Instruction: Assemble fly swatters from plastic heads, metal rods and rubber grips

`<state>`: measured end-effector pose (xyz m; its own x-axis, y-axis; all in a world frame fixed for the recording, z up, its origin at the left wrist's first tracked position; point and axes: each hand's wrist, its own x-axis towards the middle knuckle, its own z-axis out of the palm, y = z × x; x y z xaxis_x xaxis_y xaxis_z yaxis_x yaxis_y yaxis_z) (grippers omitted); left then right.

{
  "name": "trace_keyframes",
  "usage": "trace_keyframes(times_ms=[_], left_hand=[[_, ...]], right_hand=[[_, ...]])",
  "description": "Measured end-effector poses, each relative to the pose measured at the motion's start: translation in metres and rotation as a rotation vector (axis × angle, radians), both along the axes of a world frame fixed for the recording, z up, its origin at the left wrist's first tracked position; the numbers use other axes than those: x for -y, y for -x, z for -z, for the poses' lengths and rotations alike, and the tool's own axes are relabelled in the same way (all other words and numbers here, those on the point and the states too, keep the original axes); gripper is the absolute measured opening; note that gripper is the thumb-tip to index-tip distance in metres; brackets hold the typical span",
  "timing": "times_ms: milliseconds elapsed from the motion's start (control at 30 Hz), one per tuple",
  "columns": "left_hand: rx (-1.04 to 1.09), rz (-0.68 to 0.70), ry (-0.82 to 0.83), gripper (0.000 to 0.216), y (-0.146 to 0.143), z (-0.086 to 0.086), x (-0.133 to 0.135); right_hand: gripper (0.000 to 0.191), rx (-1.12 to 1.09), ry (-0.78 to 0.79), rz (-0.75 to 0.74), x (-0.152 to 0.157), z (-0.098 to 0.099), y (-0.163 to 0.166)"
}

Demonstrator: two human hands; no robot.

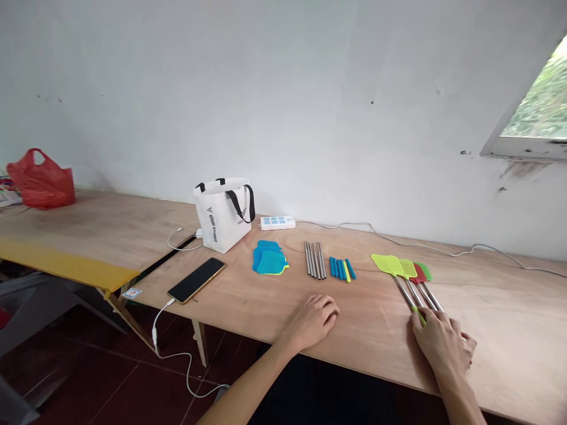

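My right hand (443,342) lies over the handles of several fly swatters (410,269) at the table's right, its fingers wrapped around them and the grips mostly hidden. Their heads are yellow-green, red and green, on silver metal rods that fan slightly apart. My left hand (313,321) rests palm down near the table's front edge, loosely bent and holding nothing. Just beyond it lie several silver metal tubes (315,261) side by side, and several blue handle grips (339,268) with a yellow one among them. Left of these is a pile of blue swatter heads (270,260), a yellow edge showing underneath.
A white bag (224,218) with black handles stands near the wall. Beside it lies a white power strip (277,222), its cable running right. A phone (197,280) with a charging cord lies at the left. A red plastic bag (42,183) sits on the neighbouring table.
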<state>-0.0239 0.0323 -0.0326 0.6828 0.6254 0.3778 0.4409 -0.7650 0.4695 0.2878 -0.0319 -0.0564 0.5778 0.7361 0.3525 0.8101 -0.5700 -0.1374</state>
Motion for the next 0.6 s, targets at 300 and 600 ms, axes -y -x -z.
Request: trace_keyframes(times_ms=[300, 600], left_hand=[[-0.014, -0.003, -0.020, 0.013, 0.001, 0.000, 0.000], [-0.001, 0.004, 0.003, 0.015, 0.001, -0.002, 0.001]], right_hand=[[0.048, 0.022, 0.106, 0.002, 0.008, -0.010, -0.004], [0.050, -0.031, 0.175, -0.027, 0.008, -0.012, -0.004]])
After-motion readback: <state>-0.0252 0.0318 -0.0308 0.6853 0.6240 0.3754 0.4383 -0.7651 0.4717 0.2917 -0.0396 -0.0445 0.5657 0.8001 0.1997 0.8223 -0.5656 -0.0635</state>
